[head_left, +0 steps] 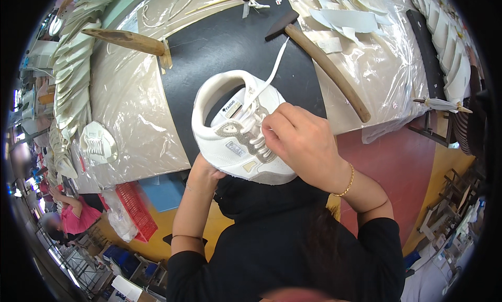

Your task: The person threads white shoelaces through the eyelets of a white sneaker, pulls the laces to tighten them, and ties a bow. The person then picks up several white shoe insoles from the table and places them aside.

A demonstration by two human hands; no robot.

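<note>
A white sneaker upper (214,142) with grey-beige trim is held over the front of the black mat (204,45). My left hand (210,168) supports it from below at its near left side; most of those fingers are hidden under it. At the lacing, my right hand (303,142) has its thumb and fingers pinched together on the white shoelace (254,119), though the fingertips partly cover the spot. One loose lace end stretches up and away over the mat. Past it rests a hammer (327,66) with a curved wooden handle and a dark head.
A pointed wooden stick (125,40) lies at the mat's left edge. Stacked white pieces (73,77) line the far left, beside another laced piece (98,142). More pale cut pieces (350,19) lie at the back right. A red crate (136,210) stands below the table, near a person in pink (81,213).
</note>
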